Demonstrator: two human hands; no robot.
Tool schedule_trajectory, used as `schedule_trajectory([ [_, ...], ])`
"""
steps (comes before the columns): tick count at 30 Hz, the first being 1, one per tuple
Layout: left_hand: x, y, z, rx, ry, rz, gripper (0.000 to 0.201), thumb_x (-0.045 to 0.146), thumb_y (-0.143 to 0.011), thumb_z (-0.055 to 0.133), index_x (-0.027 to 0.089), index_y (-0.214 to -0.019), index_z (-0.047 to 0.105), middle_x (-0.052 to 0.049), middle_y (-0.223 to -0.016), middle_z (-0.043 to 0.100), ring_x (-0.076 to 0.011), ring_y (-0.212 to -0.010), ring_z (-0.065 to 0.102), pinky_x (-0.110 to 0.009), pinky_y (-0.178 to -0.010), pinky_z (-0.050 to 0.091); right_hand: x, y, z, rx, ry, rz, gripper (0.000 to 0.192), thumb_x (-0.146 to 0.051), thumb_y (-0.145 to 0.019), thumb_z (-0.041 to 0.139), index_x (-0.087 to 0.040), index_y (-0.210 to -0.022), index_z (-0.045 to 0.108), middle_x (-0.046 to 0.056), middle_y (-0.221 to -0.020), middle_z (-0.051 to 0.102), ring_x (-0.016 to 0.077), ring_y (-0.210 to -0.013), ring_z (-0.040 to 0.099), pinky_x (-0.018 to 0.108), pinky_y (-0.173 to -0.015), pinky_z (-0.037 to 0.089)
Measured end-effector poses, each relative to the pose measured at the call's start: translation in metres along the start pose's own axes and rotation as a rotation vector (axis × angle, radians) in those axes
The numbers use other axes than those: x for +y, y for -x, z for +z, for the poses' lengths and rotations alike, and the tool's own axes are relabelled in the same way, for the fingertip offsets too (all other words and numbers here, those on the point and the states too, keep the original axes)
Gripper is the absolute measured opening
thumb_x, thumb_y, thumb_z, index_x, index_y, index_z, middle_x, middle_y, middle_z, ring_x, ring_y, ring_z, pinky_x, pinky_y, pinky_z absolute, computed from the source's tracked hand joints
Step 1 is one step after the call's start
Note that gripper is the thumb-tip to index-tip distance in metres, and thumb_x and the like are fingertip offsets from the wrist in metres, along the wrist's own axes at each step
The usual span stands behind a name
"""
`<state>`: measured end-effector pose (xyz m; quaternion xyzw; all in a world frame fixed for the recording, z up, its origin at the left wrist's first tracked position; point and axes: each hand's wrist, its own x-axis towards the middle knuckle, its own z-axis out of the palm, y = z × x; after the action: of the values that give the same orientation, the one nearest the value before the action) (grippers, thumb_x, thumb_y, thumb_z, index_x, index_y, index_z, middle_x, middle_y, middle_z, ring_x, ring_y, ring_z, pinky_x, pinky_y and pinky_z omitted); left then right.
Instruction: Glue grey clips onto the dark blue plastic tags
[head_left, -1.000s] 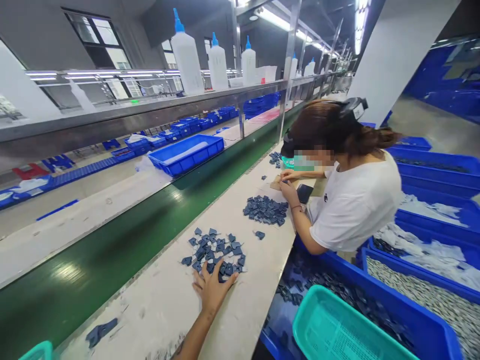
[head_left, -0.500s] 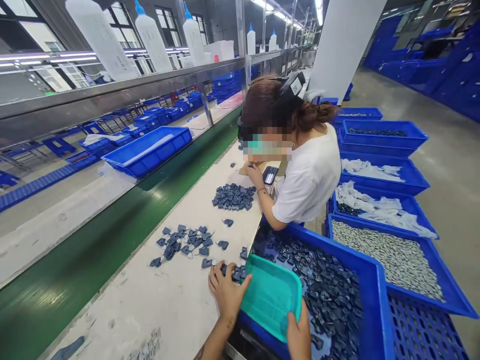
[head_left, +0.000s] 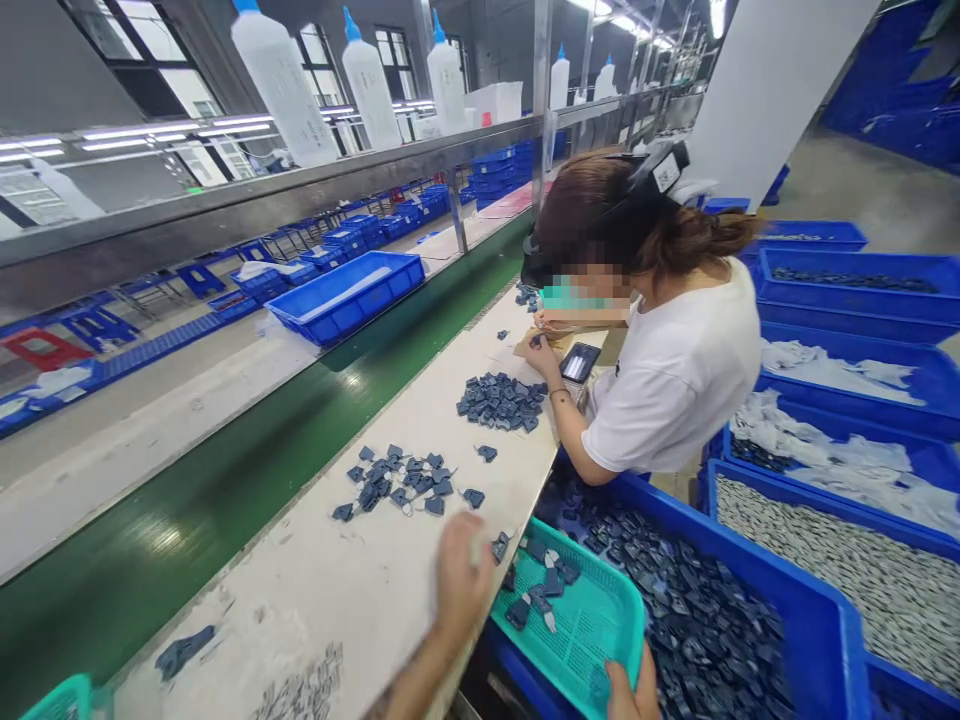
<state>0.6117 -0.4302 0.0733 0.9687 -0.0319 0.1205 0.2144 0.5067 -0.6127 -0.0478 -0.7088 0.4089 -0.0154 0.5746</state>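
Note:
My right hand point(head_left: 634, 690) grips the near rim of a green plastic basket point(head_left: 592, 650) at the table edge. Several dark blue-grey plastic parts with pale tabs point(head_left: 541, 598) lie at the basket's far left. My left hand point(head_left: 459, 570), smeared by motion, is over the tabletop point(head_left: 360, 590), left of the basket. Its fingers are too blurred to show what they hold, if anything. One loose dark part point(head_left: 500, 546) lies at the edge just right of it. Beyond the hand is a scattered group of the same parts point(head_left: 375, 485).
A person in a white shirt point(head_left: 660, 370) works farther along, beside another pile of parts point(head_left: 502, 400) and a phone point(head_left: 580, 362). Below the basket stands a blue bin point(head_left: 817, 600) of dark parts. A green conveyor belt point(head_left: 300, 465) runs along the left; small grey pieces point(head_left: 304, 685) lie nearby.
Dark parts that were under my left hand at the table edge are now in the basket. My left hand has moved back over the table. The view has turned slightly left.

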Motion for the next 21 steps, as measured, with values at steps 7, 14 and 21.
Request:
schedule_trajectory([
  [7, -0.099, -0.099, -0.057, 0.07, -0.256, -0.431, 0.036, 0.032, -0.084, 0.055, 0.018, -0.117, 0.052, -0.01, -0.126, 0.051, -0.027, -0.109, 0.053, -0.051, -0.089, 0.045, -0.023, -0.016, 0.011, -0.044, 0.022, 0.11, 0.084, -0.063, -0.066, 0.039, -0.014, -0.134, 0.033, 0.015, -0.128, 0.046, 0.0358, -0.115, 0.044, 0.044, -0.088, 0.041],
  [14, -0.043, -0.06, -0.005, -0.059, -0.288, -0.427, 0.035, 0.035, -0.084, 0.055, 0.018, -0.115, 0.053, -0.01, -0.125, 0.052, -0.0274, -0.11, 0.052, -0.052, -0.091, 0.043, -0.023, 0.0, 0.025, -0.087, -0.026, 0.113, 0.084, -0.06, -0.066, 0.038, -0.011, -0.134, 0.031, 0.015, -0.135, 0.04, 0.0339, -0.121, 0.04, 0.043, -0.097, 0.036],
  [21, 0.033, -0.003, 0.045, -0.181, -0.155, -0.166, 0.029, 0.036, -0.084, 0.054, 0.019, -0.108, 0.057, -0.009, -0.121, 0.054, -0.0259, -0.108, 0.052, -0.05, -0.091, 0.042, -0.023, 0.004, 0.027, -0.087, -0.028, 0.059, 0.084, -0.062, -0.068, 0.036, -0.011, -0.135, 0.03, 0.012, -0.139, 0.036, 0.0283, -0.127, 0.035, 0.037, -0.104, 0.029],
])
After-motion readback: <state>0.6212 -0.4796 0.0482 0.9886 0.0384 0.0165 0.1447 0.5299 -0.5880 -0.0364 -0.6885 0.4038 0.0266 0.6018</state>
